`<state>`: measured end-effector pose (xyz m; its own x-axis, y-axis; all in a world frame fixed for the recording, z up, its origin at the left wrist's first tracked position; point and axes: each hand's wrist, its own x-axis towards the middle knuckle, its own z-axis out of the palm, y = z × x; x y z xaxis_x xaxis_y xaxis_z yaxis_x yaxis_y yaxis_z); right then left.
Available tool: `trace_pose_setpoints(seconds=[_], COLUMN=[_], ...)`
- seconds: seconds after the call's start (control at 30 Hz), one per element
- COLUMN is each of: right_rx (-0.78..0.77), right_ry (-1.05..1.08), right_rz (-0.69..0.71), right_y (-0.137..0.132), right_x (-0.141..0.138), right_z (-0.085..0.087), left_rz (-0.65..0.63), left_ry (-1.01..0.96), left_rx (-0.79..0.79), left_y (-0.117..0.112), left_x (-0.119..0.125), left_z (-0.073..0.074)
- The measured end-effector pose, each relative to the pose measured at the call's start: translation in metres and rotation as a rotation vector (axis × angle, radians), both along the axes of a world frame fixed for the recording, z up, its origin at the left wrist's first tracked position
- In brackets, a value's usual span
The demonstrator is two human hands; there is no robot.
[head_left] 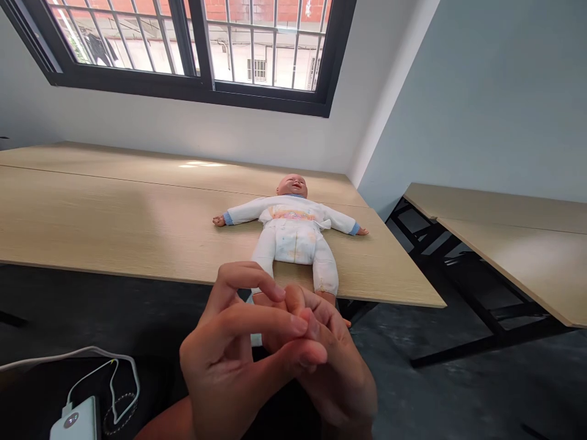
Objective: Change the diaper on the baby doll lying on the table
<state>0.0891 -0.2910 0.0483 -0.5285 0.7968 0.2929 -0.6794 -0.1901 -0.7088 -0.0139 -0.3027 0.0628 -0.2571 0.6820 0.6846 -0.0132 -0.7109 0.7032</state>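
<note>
My left hand [233,354] and my right hand [342,360] meet in front of me, short of the table edge. The thumb and fingers of my left hand close in a pinch against the fingertips of my right hand, which are curled together. Whatever may be between the fingertips is hidden. Beyond them a baby doll [293,205] lies on its back on the table, arms spread and legs toward me. It wears a white top with blue cuffs and a diaper [296,241] around its hips. My hands partly cover its lower legs.
The doll lies on a long wooden table [114,214] against the wall under a barred window [266,101]. Another table [518,244] with black legs stands to the right. At lower left are a white power bank [76,421] and a white cable [92,351].
</note>
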Motion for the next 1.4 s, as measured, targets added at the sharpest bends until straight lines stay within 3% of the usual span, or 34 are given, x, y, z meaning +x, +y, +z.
trace_pose_setpoints(seconds=[0.13, 0.57, 0.8, 1.13, 1.3, 1.4], right_rx=[-0.011, -0.069, -0.087, -0.128, -0.069, -0.036], right_ry=[0.025, 0.005, -0.007, -0.022, 0.034, 0.031], right_rz=[0.032, 0.211, 0.224, 0.160, 0.143, 0.121], right_y=[-0.001, -0.002, 0.000, 0.002, 0.003, 0.002], right_x=[-0.001, 0.002, 0.001, 0.000, 0.002, 0.003], right_z=[0.000, -0.001, 0.000, 0.000, 0.000, 0.000], left_rz=[0.071, 0.014, 0.056, -0.090, 0.055, 0.065], left_ry=[0.026, -0.045, -0.018, -0.097, -0.046, -0.036], left_rx=[0.032, 0.010, 0.000, -0.050, 0.010, -0.007], left_y=[-0.001, -0.004, -0.003, -0.004, -0.004, -0.003], left_x=[0.000, 0.004, 0.004, 0.006, 0.005, 0.003], left_z=[0.002, 0.009, 0.010, 0.008, 0.004, 0.004])
